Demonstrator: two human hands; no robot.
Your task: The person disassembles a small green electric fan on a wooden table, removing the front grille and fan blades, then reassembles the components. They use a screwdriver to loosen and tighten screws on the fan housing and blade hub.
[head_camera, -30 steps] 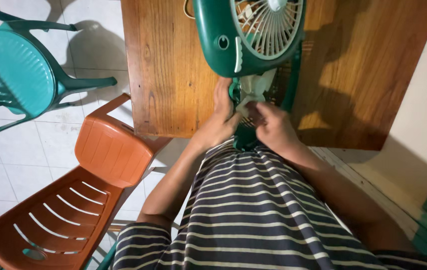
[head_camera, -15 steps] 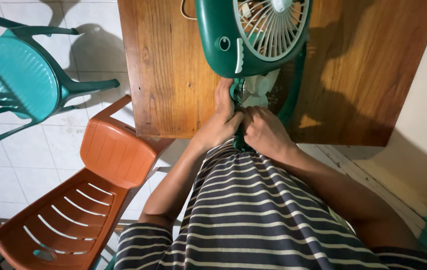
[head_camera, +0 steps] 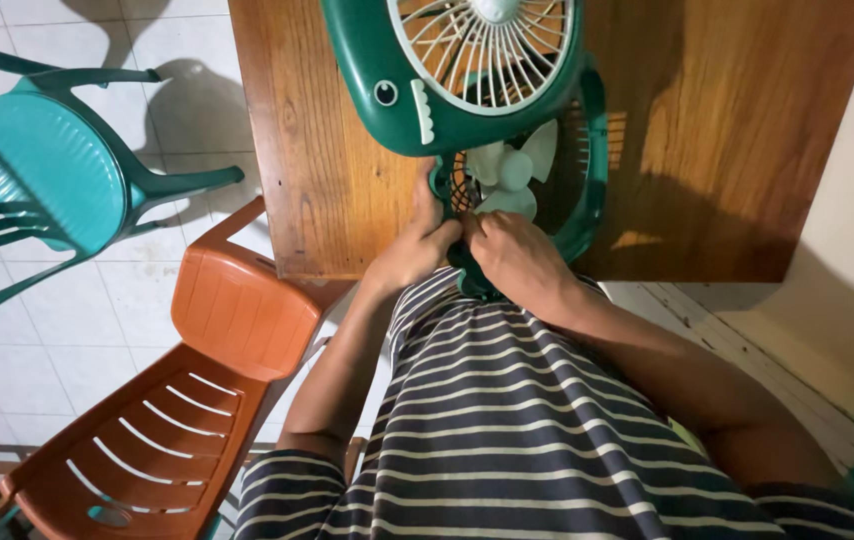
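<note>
As the head camera looks straight down, both hands meet at the near edge of a wooden bench [head_camera: 317, 150], right at the lower rim of a dark green desk fan [head_camera: 427, 90]. The fan stands on the bench near its front edge, with its front grille [head_camera: 482, 50], white-spoked and set in a green frame with a small eye and a white fin mark, swung up and toward the camera. Behind it the white blades [head_camera: 512, 170] show bare inside the rear cage [head_camera: 592, 150], which is green too.

The left hand [head_camera: 412, 250] is closed, its fingers curled around the fan's lower edge and its thumb running up along the green rim. The right hand [head_camera: 517, 260] is closed as well, fingers pinched on the bottom of the fan just beside the left; the two hands touch each other. What exact part each fingertip presses is hidden by the knuckles.

Both forearms run down to a navy shirt with white stripes [head_camera: 527, 440], which fills the lower middle of the view.

To the left of the person an orange plastic chair [head_camera: 187, 400] stands close to the bench corner, its slotted seat facing up. Farther left stands a teal plastic chair [head_camera: 42, 180], well apart from the bench, on a floor of pale tiles [head_camera: 67, 330]. On the right a cream wall [head_camera: 847, 250] runs beside the bench.
</note>
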